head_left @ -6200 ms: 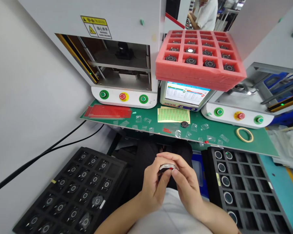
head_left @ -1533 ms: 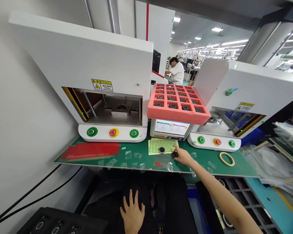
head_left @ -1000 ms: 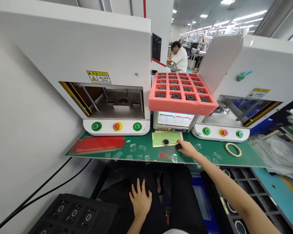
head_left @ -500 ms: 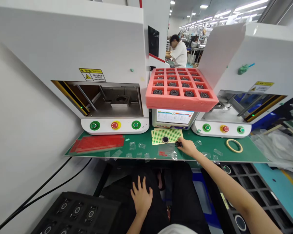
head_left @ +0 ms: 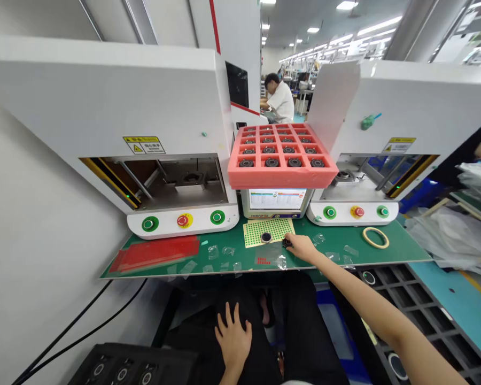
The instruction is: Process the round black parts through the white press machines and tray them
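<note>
1. Black round part (head_left: 287,243): located at the front middle of the table (head_left: 404,250), at the fingertips of the right hand. Whether it is touching the table or just above it cannot be told.
2. Right hand (head_left: 302,247): closed on the black round part, thumb and fingers pinching its edge; arm extended from the right.
3. Dark disc (head_left: 266,237) with a pale rim: lying flat on the sheet of green dots (head_left: 249,236), just left of the black round part.
4. Clear film (head_left: 263,261) bearing small red pieces: nearer the table's front edge, beside the dot sheet. Clear scraps (head_left: 212,252) are scattered to both sides.
5. Left hand (head_left: 234,339): open, fingers spread, palm down on a dark trouser leg; nothing gripped.
6. Red sheets (head_left: 156,252): overlapping at the table's left end. Tape ring (head_left: 377,246): flat at the right end.
7. Monitor (head_left: 278,200): lit, standing behind the dot sheet, with a pink foam tray (head_left: 280,179) on top; black parts sit in its compartments.
8. White machines (head_left: 176,101) flank the monitor, each with green and red buttons in front.
9. Black trays: one lower left (head_left: 172,363), holding ringed parts; one lower right (head_left: 439,321), holding pale-rimmed discs.
10. Background: a seated person (head_left: 281,101) in a white top.
</note>
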Demonstrator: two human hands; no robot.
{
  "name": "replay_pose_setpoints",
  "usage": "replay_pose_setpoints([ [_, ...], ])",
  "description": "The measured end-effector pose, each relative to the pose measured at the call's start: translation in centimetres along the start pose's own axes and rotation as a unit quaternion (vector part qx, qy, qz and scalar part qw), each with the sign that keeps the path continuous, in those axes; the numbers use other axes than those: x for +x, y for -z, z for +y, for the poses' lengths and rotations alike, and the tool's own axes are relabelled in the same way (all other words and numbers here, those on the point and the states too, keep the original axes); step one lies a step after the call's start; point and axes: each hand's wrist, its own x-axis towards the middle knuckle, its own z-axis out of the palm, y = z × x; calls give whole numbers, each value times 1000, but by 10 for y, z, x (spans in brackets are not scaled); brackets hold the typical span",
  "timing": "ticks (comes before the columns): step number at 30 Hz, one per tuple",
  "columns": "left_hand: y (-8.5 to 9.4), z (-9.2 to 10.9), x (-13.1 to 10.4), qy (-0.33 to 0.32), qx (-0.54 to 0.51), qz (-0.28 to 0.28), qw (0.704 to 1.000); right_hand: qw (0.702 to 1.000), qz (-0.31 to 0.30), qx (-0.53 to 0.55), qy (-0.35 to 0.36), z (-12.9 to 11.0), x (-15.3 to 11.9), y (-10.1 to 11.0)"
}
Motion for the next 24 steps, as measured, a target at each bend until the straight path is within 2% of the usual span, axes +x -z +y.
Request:
replay_pose_setpoints([
  [6,-12,-8,-1,-5,20,14,1000,1000,2,3,23,-5,10,7],
  [10,-10,-10,0,2,24,-2,1000,999,-6,27,30,-6,22,9],
  [15,-5,-8,1,2,24,-10,1000,994,30,105,33,3,33,7],
  [19,-15,-10,2,13,-3,-21,1000,979,62,190,41,9,34,-3],
  [22,-22,-20,6,22,-78,12,997,967,79,239,50,16,30,-14],
  [24,-15,-27,11,22,-124,48,991,961,89,257,56,23,27,-19],
])
